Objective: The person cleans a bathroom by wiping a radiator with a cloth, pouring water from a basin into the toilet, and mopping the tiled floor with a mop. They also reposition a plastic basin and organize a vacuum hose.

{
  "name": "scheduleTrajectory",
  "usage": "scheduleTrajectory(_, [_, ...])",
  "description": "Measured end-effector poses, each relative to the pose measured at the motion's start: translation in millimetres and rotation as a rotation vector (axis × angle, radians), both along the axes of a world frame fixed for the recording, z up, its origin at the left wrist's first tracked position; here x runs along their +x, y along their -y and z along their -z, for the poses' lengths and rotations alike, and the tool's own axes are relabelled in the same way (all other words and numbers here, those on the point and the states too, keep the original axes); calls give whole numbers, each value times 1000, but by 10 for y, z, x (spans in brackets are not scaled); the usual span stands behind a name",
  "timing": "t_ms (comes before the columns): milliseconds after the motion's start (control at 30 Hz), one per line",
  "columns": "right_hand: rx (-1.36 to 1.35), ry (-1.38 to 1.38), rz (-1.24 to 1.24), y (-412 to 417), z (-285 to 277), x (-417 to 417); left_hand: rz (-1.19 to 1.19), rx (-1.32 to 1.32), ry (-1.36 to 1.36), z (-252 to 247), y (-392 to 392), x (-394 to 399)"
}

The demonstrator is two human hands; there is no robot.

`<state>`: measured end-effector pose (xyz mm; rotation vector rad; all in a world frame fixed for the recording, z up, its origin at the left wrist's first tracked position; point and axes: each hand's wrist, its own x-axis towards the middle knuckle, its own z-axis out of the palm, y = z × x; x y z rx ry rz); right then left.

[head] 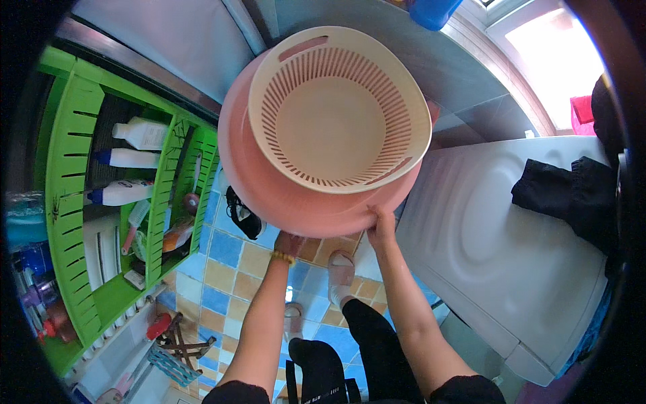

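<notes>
A large pink plastic basin point(303, 212) is held out in front of me at its near rim. On top of it rests a cream plastic basket point(330, 129) with slotted sides and two handle openings; nothing shows inside the basket. My left hand point(290, 244), with a yellow bead bracelet at the wrist, grips the basin from below, its fingers mostly hidden under the rim. To its right, my right hand point(382, 225) clasps the same rim, one digit lying over the upper edge.
At left stands a green slotted shelf point(70, 177) holding white bottles point(133, 158) and brushes. A white appliance top point(484, 227) with black cloth point(550, 189) lies at right. A black shoe point(244, 214) and a wooden folding stool point(179, 341) stand on the tiled floor point(222, 250).
</notes>
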<state>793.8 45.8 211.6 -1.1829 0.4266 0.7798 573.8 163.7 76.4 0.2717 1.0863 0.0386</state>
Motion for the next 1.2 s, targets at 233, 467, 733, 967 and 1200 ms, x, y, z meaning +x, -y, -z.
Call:
scheduleTrajectory(233, [-168,-59,-37,-139,25,68,-93,-81,-236,-762,819,-1464])
scheduleTrajectory(467, [-216,-168,21,-98,-252,15,-30,62,-264,-1745,1004,-1809])
scheduleTrajectory(733, [-1041,730,-716,1922,-954,-1316,227,308,-167,-2863,1212,-1585])
scheduleTrajectory(967, [-1380,261,-510,3926,-2386,-2688,643,785,-99,-3854,731,-2042])
scheduleTrajectory(1200, [-861,-175,187,4885,-3389,-4065,1171,1168,-80,-4335,170,-2666])
